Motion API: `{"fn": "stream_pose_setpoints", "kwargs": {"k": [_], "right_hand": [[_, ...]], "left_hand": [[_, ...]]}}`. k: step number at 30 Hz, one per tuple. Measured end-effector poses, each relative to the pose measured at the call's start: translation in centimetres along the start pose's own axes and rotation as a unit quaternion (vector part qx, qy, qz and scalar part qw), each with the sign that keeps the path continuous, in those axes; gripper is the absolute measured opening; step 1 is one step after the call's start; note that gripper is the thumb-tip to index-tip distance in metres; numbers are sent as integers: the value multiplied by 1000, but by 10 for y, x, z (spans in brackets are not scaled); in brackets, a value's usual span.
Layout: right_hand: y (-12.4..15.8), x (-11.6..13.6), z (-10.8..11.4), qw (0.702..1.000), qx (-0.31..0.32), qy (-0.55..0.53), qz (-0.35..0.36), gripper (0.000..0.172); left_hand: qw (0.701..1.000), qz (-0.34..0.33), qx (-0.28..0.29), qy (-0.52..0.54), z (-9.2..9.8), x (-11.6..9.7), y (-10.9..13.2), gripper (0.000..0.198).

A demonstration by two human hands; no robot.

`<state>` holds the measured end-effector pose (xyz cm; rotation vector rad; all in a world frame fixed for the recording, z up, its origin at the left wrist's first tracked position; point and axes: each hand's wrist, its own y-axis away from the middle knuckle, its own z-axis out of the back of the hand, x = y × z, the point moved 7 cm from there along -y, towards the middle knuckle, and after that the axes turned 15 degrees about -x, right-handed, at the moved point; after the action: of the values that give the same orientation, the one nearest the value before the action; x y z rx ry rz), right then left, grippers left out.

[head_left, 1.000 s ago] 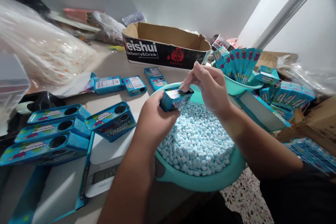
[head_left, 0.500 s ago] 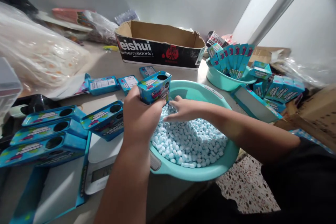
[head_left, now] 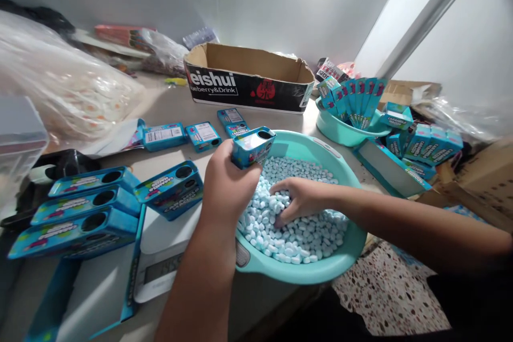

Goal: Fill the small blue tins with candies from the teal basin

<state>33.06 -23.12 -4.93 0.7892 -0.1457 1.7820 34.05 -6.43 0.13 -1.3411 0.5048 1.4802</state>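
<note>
My left hand (head_left: 227,184) is wrapped round a small blue candy tin (head_left: 253,150), holding it tilted over the left rim of a turquoise basin (head_left: 352,248). A round dark opening shows in the tin's top. Pale blue candies (head_left: 288,248) fill much of the basin. Among them, my right hand (head_left: 301,197) has its fingertips dug in and curled round some candies, its thumb lower down. On the white kitchen scale (head_left: 162,235), left of my left forearm, stands another blue tin (head_left: 171,189) with a round opening; the scale's digits are blurred.
Several open-topped tins (head_left: 88,219) stand at the left in a blue display tray (head_left: 96,283). More tins (head_left: 163,136) lie behind. A black cardboard box (head_left: 248,85) stands at the back. At the right are a smaller basin (head_left: 344,131) of flat blue cartons and an open blue box (head_left: 388,165).
My right hand has moved from beside the held tin down into the candies and curled its fingers. The view has shifted slightly; my left hand still holds the tin.
</note>
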Motion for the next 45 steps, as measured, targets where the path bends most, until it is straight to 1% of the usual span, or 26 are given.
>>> {"fn": "stream_pose_setpoints", "kwargs": {"k": [4,5,7,8,9,11,12,15,17,18,20,24,29,33,37,42,45], "right_hand": [[-5,-10,8,997,-64,-26,-33,59],[-4,-13,9,995,-78,-51,-47,53],[-4,-20,11,981,-106,-141,-78,43],[-4,-21,14,967,-127,-204,-88,39],[-4,-19,19,946,-153,-270,-90,37],[-4,-10,34,895,-211,-386,-68,35],[-4,-3,43,871,-241,-426,-54,36],[-8,22,73,803,-313,-508,-6,37],[-17,40,89,771,-330,-543,35,39],[-24,47,94,763,-329,-554,55,40],[-38,55,99,756,-324,-563,83,41],[-56,52,94,742,-329,-577,92,40],[-54,44,89,722,-330,-602,83,40],[-55,41,85,715,-317,-619,72,42],[-58,39,83,716,-313,-619,75,39],[-58,37,87,720,-316,-610,94,40],[-57,36,90,735,-332,-580,112,38]], "left_hand": [[1000,-5,21,8,-3,-2,1,17],[1000,-6,26,13,-3,-3,1,16],[999,-11,33,22,-3,-5,2,15],[999,-13,35,26,-3,-6,3,14],[999,-15,37,30,-3,-6,3,14],[998,-18,44,34,-4,-7,4,16],[998,-20,48,32,-4,-8,5,17],[998,-35,59,2,-6,-8,7,20],[996,-40,72,-26,-8,-7,8,20],[995,-39,82,-36,-10,-6,9,20],[993,-35,101,-43,-13,-5,10,18],[992,-33,117,-46,-16,-3,11,18],[990,-32,133,-34,-19,-1,12,22],[990,-30,134,-41,-20,0,12,21],[989,-34,133,-45,-20,-1,13,18],[989,-23,139,-48,-20,-3,12,17],[990,-18,136,-45,-20,-3,12,16]]}}
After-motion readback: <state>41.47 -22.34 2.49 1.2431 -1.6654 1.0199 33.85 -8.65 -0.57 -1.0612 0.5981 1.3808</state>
